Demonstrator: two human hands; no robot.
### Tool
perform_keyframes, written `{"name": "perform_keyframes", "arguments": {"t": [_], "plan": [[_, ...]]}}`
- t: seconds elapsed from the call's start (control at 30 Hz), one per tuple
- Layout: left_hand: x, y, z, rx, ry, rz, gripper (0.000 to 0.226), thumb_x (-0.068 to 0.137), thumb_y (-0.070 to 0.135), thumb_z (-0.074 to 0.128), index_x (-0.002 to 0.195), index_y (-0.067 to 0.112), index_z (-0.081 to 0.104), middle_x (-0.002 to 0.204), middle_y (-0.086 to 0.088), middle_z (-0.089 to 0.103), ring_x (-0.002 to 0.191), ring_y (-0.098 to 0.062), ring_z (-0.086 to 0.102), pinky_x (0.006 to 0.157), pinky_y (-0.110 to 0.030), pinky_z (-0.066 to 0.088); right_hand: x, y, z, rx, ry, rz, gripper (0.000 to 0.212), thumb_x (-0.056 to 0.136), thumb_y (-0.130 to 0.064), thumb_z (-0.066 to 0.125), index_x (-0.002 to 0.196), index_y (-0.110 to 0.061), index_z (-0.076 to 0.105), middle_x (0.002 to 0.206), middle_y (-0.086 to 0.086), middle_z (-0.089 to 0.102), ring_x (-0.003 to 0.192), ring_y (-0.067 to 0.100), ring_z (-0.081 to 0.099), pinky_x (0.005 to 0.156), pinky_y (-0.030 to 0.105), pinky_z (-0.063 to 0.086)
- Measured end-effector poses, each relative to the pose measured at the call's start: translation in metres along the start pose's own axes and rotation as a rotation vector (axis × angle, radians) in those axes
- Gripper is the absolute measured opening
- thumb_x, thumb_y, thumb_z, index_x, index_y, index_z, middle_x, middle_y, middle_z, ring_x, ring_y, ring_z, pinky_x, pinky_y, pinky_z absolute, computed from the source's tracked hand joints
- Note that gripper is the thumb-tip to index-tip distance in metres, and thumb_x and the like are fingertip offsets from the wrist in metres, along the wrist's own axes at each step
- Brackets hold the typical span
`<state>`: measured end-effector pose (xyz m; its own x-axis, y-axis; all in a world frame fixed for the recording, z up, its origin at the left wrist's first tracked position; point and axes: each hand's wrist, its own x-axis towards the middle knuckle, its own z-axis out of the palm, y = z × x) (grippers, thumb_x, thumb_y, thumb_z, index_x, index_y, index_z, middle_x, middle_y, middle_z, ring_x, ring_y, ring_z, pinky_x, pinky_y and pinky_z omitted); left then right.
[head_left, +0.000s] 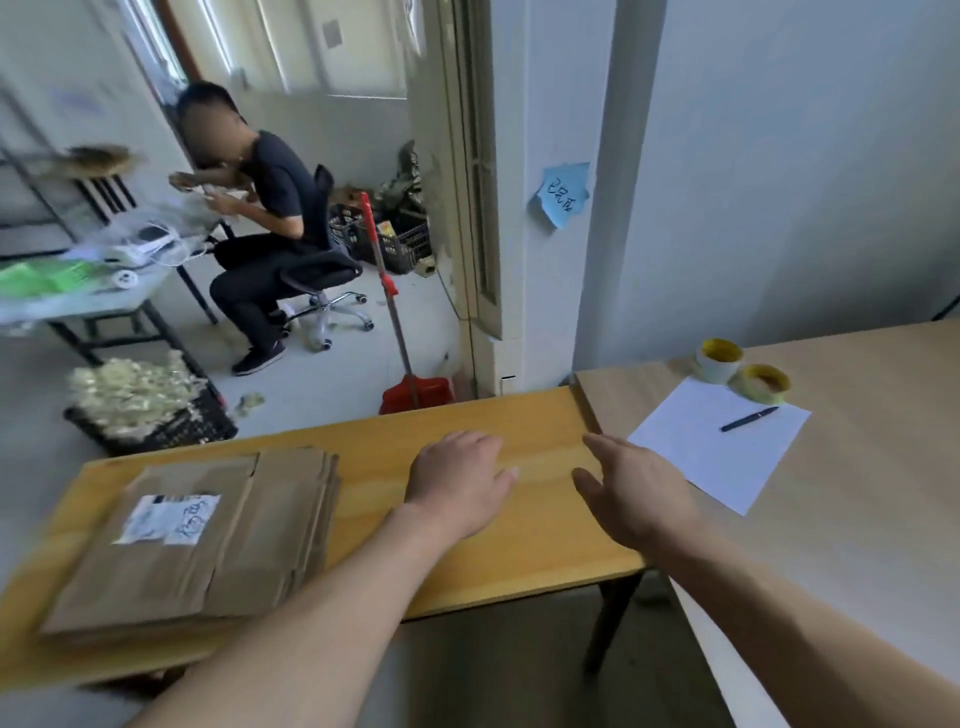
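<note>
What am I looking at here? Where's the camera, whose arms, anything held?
One picture, from a wide-angle camera worn on a person's head, looking forward and down. The bare arms are that person's own. The left hand and right hand are both open over a yellow table, holding nothing. Left of them lies a stack of flattened cardboard boxes. On the pale table to the right lie a sheet of paper with a pen on it and two tape rolls. A seated person is further back.

Yellow wooden table (369, 467) under a stack of flattened cardboard boxes (218, 561)
</note>
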<state>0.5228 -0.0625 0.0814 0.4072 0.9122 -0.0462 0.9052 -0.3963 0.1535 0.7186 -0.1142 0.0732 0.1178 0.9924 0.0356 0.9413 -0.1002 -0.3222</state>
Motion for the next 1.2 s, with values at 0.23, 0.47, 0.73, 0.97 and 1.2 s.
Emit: {"name": "perform_keyframes", "arguments": {"t": [0.23,0.47,0.73,0.97,1.2], "plan": [[-0.055,-0.11,-0.005,-0.022,0.034,-0.143,0.047,0.099,0.049,0.043,0.136,0.022,0.053,0.14,0.003,0.055,0.128,-0.019,0.049,0.103,-0.04,0.045,0.012,-0.114,0.042,0.008,-0.053,-0.146,0.051,0.1,-0.045,0.047,0.146,-0.025,0.045,0.141,-0.005,0.056,0.113,0.02,0.061,0.087,0.034,0.054],[-0.114,-0.239,0.003,-0.067,0.022,-0.248,0.049,0.099,0.05,0.045,0.14,0.023,0.05,0.144,0.005,0.051,0.131,-0.018,0.048,0.105,-0.038,0.044,0.011,-0.235,0.102,-0.03,-0.147,-0.224,0.044,0.098,-0.045,0.049,0.136,-0.023,0.053,0.132,-0.003,0.061,0.099,0.022,0.063,0.08,0.036,0.056],[-0.169,-0.368,0.009,-0.065,-0.042,-0.38,0.053,0.094,0.054,0.051,0.138,0.025,0.051,0.147,0.006,0.046,0.136,-0.017,0.04,0.106,-0.04,0.042,0.013,-0.34,0.179,-0.042,-0.419,-0.251,0.09,0.084,-0.062,0.063,0.156,-0.035,0.015,0.166,0.003,0.01,0.142,0.028,0.039,0.104,0.039,0.048],[-0.19,-0.426,0.027,-0.093,-0.189,-0.445,0.083,0.081,0.06,0.067,0.151,0.029,0.033,0.163,0.005,0.015,0.148,-0.019,0.018,0.114,-0.041,0.032,0.014,-0.361,0.235,-0.167,-0.579,-0.204,0.12,0.068,-0.067,0.075,0.153,-0.045,-0.007,0.164,0.004,-0.02,0.149,0.039,0.014,0.107,0.046,0.043],[-0.189,-0.46,0.057,-0.18,-0.334,-0.557,0.09,0.073,0.047,0.081,0.146,0.029,0.032,0.162,0.009,-0.011,0.149,-0.038,0.004,0.114,-0.054,0.028,0.017,-0.357,0.27,-0.168,-0.576,-0.168,0.119,0.061,-0.054,0.081,0.145,-0.051,-0.003,0.162,0.006,-0.014,0.132,0.04,0.039,0.092,0.047,0.052]]}}
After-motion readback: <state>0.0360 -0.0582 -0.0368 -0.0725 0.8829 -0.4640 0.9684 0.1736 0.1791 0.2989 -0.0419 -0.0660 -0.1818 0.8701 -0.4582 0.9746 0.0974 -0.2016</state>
